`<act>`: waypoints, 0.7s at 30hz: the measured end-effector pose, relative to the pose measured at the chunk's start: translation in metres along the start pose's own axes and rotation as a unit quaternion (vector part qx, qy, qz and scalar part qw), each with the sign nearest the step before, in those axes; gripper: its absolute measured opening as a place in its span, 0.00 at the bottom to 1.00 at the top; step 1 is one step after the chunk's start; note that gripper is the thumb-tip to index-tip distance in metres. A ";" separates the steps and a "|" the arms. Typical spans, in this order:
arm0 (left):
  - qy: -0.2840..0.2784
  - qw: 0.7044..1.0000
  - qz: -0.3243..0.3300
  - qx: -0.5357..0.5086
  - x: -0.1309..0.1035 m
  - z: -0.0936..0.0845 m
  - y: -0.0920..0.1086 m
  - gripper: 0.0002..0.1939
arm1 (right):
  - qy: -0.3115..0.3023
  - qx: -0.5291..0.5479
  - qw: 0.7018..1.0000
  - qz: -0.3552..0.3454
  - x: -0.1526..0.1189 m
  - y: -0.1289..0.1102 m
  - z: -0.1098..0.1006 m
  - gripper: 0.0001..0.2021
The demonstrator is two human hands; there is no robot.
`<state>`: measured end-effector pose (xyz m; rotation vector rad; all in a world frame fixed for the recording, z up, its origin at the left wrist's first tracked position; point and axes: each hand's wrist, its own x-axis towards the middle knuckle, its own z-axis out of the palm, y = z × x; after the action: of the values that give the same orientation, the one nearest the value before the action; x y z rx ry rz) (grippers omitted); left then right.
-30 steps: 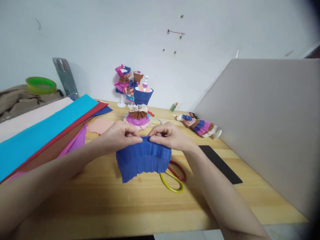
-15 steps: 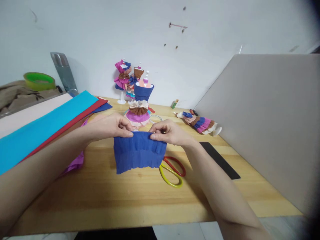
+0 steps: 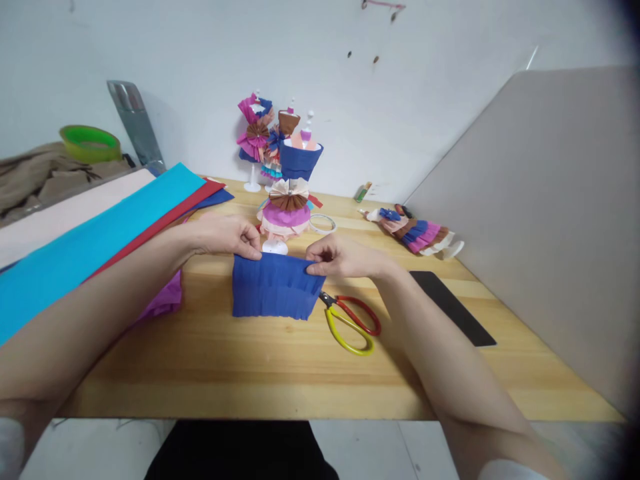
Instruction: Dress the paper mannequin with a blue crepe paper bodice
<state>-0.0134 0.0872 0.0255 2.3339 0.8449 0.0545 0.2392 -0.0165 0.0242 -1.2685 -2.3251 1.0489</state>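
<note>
A gathered blue strip [image 3: 276, 288] hangs between my two hands, its top edge pinched near both ends. My left hand [image 3: 231, 237] is closed on its upper left part, thumb in front. At the upper right, my right hand [image 3: 339, 257] pinches the same edge. Just behind the strip stands a small dress form [image 3: 301, 160] with a blue top, a cream and brown fan rosette and a pink skirt; its white base shows above the strip. Scissors [image 3: 353, 325] with red and yellow handles lie on the table beside the strip's right side, their blades mostly hidden.
Coloured sheets [image 3: 115, 220] lie at the left, near a green tape roll [image 3: 90, 143] and a bottle [image 3: 136, 123]. Other dressed forms [image 3: 256, 137] stand behind. One dressed form [image 3: 417, 233] lies at the right, beyond a black strip [image 3: 453, 307]. A grey panel [image 3: 545, 220] borders the right.
The view has shifted, moving the table items up and to the right. My hands have moved slightly apart along the blue strip, and the dress form's white base now shows above it.
</note>
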 end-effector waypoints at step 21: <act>-0.003 1.000 -0.009 -0.015 0.004 0.000 -0.007 0.15 | 0.001 -0.008 1.000 0.030 0.002 0.013 -0.003 0.14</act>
<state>-0.0143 0.0932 0.0208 2.2978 0.8558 0.0512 0.2474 -0.0086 0.0167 -1.3513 -2.3116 1.0488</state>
